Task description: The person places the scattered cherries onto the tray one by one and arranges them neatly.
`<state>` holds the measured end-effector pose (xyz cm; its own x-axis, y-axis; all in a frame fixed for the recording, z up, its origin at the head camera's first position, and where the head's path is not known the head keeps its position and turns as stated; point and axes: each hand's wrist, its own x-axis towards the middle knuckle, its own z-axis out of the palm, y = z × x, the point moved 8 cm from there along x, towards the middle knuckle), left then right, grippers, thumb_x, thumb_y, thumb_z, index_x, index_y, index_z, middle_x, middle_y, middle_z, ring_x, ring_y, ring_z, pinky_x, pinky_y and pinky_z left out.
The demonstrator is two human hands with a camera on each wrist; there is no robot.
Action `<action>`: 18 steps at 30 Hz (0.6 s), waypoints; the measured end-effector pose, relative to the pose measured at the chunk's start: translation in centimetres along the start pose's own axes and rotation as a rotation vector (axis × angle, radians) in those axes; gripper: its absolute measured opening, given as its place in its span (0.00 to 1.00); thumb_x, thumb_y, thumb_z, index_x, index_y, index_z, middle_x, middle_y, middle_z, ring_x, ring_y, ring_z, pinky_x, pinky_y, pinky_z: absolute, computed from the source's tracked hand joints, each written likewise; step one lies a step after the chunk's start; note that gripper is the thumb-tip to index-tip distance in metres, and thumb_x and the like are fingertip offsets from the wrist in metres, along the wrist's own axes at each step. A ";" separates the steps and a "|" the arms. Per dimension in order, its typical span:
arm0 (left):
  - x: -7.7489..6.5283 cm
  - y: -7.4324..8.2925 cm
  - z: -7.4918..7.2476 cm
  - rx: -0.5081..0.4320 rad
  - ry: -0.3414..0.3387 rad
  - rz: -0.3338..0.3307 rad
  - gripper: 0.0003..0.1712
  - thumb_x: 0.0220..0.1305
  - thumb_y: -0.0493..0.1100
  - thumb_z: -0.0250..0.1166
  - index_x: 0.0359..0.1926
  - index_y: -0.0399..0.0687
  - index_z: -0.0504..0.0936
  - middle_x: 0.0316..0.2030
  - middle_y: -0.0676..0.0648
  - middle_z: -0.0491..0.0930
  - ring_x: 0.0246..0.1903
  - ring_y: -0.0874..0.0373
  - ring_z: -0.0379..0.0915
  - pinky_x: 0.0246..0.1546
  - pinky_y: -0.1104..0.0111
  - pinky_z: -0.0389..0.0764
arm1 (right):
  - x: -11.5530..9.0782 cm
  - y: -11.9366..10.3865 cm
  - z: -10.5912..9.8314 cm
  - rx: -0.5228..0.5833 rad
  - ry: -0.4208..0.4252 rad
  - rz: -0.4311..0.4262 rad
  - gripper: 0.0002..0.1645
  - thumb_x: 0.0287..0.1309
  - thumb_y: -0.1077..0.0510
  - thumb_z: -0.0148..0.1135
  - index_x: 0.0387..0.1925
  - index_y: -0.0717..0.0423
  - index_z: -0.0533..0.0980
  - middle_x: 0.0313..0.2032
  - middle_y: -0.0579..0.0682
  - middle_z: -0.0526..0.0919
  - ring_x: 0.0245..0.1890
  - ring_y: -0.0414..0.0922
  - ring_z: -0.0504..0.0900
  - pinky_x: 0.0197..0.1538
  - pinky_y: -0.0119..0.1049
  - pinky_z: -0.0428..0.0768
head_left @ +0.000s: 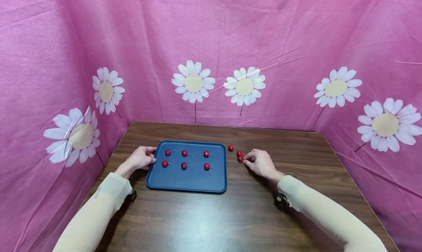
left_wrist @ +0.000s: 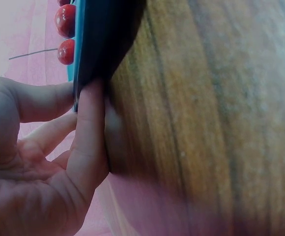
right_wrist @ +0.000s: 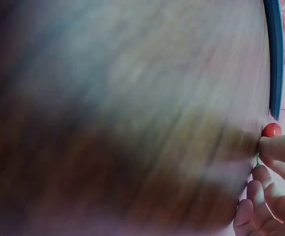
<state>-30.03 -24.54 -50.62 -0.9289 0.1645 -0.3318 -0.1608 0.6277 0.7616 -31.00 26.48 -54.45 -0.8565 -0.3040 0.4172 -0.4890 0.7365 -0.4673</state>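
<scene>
Head view: blue tray point(head_left: 197, 182), pinched by left grip point(head_left: 140, 158), holds six cherries point(head_left: 184, 166); right grip point(head_left: 261, 164) pinches another cherry point(head_left: 240, 159) beside it.

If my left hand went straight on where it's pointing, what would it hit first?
The blue tray: your left hand grips its left edge. Beyond, one of the two leftmost cherries probably comes next, though depth is unclear.

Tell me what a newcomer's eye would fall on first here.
Likely the bright pink cloth with big white daisies, behind and beside the wooden table. Next, six red cherries in two rows on the blue tray. Three more cherries lie right of it, one pinched by the right hand.
</scene>
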 end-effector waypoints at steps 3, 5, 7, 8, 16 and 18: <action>0.0 0.0 0.0 -0.001 0.000 -0.005 0.39 0.75 0.30 0.64 0.84 0.29 0.65 0.40 0.46 0.77 0.40 0.56 0.80 0.44 0.57 0.95 | 0.0 -1.2 -0.4 -0.013 -0.010 0.004 0.02 0.58 0.50 0.81 0.32 0.41 0.93 0.30 0.38 0.87 0.27 0.34 0.84 0.31 0.35 0.76; 0.0 -0.1 0.0 -0.001 0.001 -0.010 0.39 0.76 0.30 0.64 0.84 0.29 0.65 0.41 0.45 0.77 0.41 0.56 0.80 0.44 0.57 0.95 | 0.1 -2.8 -1.1 -0.021 -0.028 0.020 0.03 0.58 0.51 0.81 0.33 0.43 0.93 0.30 0.39 0.87 0.28 0.36 0.84 0.31 0.37 0.77; 0.0 -0.1 0.0 -0.002 0.001 -0.013 0.39 0.76 0.30 0.64 0.84 0.30 0.65 0.41 0.45 0.76 0.42 0.55 0.79 0.44 0.57 0.95 | 0.2 -4.7 -1.9 -0.041 -0.052 0.034 0.03 0.58 0.53 0.81 0.35 0.45 0.93 0.31 0.42 0.87 0.28 0.39 0.83 0.30 0.40 0.78; 0.0 -0.1 0.0 -0.002 0.001 -0.013 0.39 0.76 0.30 0.64 0.84 0.30 0.65 0.41 0.45 0.76 0.42 0.55 0.79 0.44 0.57 0.95 | 0.3 -5.5 -2.2 -0.052 -0.073 0.057 0.04 0.58 0.53 0.82 0.35 0.47 0.93 0.31 0.42 0.87 0.29 0.40 0.84 0.31 0.41 0.79; 0.1 -0.3 0.0 -0.005 -0.001 -0.018 0.39 0.76 0.30 0.64 0.84 0.30 0.65 0.41 0.46 0.76 0.42 0.55 0.79 0.45 0.57 0.95 | 0.7 -6.5 -2.1 -0.136 -0.147 0.134 0.06 0.63 0.53 0.80 0.35 0.51 0.92 0.34 0.43 0.88 0.33 0.40 0.84 0.36 0.42 0.81; 0.2 -0.3 0.0 -0.003 -0.001 -0.020 0.39 0.76 0.30 0.64 0.84 0.31 0.65 0.41 0.46 0.76 0.42 0.55 0.79 0.46 0.57 0.95 | 0.7 -6.4 -2.2 -0.129 -0.146 0.136 0.06 0.64 0.53 0.79 0.35 0.50 0.92 0.34 0.43 0.89 0.33 0.40 0.84 0.37 0.43 0.82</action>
<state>-30.14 -24.72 -50.88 -0.9251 0.1528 -0.3477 -0.1807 0.6283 0.7567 -28.10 22.85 -49.40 -0.9326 -0.2736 0.2356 -0.3500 0.8452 -0.4040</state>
